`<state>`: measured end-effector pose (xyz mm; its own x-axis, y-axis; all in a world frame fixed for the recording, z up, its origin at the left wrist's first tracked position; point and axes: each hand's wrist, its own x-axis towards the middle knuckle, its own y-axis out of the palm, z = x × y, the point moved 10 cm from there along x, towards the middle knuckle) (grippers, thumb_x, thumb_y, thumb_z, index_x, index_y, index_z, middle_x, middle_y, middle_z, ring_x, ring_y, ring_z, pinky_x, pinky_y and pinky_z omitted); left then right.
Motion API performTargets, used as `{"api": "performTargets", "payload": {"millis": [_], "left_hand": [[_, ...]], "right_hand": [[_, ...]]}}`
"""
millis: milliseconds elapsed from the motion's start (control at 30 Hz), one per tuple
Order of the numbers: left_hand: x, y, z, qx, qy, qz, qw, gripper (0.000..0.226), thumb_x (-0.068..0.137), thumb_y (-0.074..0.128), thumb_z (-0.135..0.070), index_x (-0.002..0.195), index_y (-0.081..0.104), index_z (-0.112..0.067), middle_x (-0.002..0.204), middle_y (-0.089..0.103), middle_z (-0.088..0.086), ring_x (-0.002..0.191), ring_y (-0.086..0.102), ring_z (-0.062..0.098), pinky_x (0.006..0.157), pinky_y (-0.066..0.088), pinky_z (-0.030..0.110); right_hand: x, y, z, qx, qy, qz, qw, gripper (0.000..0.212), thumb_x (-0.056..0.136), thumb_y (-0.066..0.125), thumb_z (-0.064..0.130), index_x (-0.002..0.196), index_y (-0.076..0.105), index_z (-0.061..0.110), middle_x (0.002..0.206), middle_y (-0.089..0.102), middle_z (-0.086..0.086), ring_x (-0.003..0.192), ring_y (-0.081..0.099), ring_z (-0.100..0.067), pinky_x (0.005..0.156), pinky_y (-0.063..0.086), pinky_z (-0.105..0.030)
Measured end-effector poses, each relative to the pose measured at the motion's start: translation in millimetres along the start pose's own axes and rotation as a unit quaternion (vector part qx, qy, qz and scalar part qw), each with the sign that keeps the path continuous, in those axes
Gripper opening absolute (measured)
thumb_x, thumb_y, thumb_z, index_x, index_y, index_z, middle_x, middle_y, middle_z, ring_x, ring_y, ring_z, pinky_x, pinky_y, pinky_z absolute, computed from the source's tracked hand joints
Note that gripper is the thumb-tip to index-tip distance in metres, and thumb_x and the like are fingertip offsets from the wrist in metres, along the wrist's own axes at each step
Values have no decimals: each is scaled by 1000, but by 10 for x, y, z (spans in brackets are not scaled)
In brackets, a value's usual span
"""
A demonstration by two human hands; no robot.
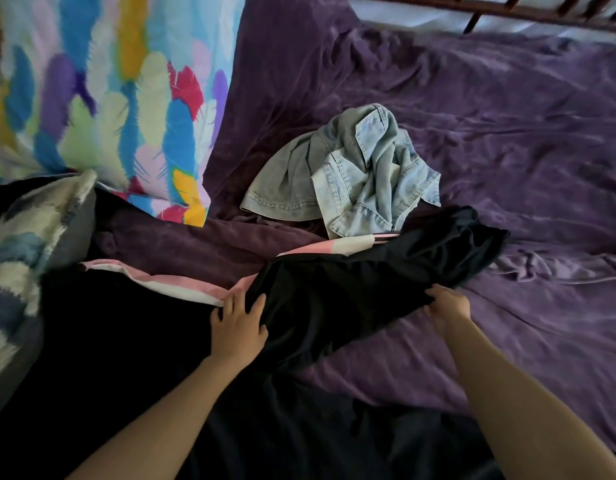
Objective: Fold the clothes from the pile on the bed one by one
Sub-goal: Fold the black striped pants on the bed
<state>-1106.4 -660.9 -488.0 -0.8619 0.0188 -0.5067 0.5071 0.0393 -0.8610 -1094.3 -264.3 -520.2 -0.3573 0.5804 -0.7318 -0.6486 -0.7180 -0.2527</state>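
A black garment (351, 289) with pink and white stripes along one side lies stretched across the purple bed sheet (507, 150). My left hand (238, 327) rests flat on it, fingers spread, at the striped edge. My right hand (447, 306) pinches the garment's lower edge, fingers curled into the cloth. Behind it lies a crumpled light-blue denim jacket (348, 171), apart from both hands.
A pillow with a bright feather print (102, 91) stands at the back left, and a blue-and-white cushion (26, 244) lies at the left edge. A dark wooden bed rail (507, 10) runs along the top right. More dark cloth (299, 427) covers the near edge.
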Motion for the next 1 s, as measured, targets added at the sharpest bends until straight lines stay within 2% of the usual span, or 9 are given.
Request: {"api": "performTargets", "payload": {"millis": [100,233,333,400,533,633,767,867,1000], "left_hand": [[152,-107,-5,-13,-35,0,999,64,93,47,-37,148,17,-30,155,10,6,141,14,28,110,23,46],[280,-213,-19,-5,-60,-10,998,66,93,46,-36,149,15,-23,157,9,5,141,14,29,111,21,48],[275,-238,-127,-5,-64,-18,998,65,94,45,-36,149,13,-22,157,8,7,142,10,29,111,19,49],[208,-206,-283,14,-47,-17,999,65,94,45,-36,149,12,-25,157,7,9,142,8,30,111,18,50],[46,-45,-588,43,-16,-7,999,64,94,45,-36,149,14,-27,157,10,5,143,9,27,112,17,50],[-19,72,-796,69,19,-1,997,61,94,43,-37,148,16,-30,157,14,0,143,11,24,112,16,49],[35,50,-1024,67,43,-21,997,59,95,44,-37,148,19,-34,156,15,2,142,12,25,112,17,50],[135,100,-1172,77,55,20,995,45,95,43,-41,139,37,-36,157,13,2,143,6,26,112,13,51],[194,89,-1260,46,38,63,996,21,96,45,-34,106,62,-29,151,28,0,143,9,24,113,10,50]], "right_hand": [[-48,-253,4,35,-28,-7,999,30,83,54,-10,104,63,9,58,57,-6,47,45,-12,40,39,-16],[-323,-1010,-235,18,-77,-115,990,33,83,56,-6,115,63,-2,96,64,-11,85,58,-18,82,49,-25],[-549,-1452,-761,-37,-35,-138,989,31,86,52,-5,115,62,-6,96,60,-10,89,55,-21,66,48,-12],[-584,-1548,-955,-94,-13,-110,989,29,87,50,-4,113,62,-6,99,63,-16,85,54,-23,63,46,-16],[-382,-1655,-377,-253,-99,-143,952,30,87,52,2,114,63,-3,118,53,-33,105,50,-37,90,37,-27],[-68,-1523,198,-332,-143,-127,924,41,86,54,10,127,53,3,131,42,-29,120,41,-41,101,33,-38],[355,-1049,839,-461,-225,-37,858,58,86,55,15,141,37,11,143,36,-19,130,33,-38,105,31,-44],[595,-766,1008,-476,-226,41,849,68,83,57,12,145,31,24,149,30,-12,132,33,-38,107,33,-47],[803,-866,916,-522,-170,49,834,46,82,63,8,126,52,-1,123,56,-22,114,53,-36,81,43,-34]]}}
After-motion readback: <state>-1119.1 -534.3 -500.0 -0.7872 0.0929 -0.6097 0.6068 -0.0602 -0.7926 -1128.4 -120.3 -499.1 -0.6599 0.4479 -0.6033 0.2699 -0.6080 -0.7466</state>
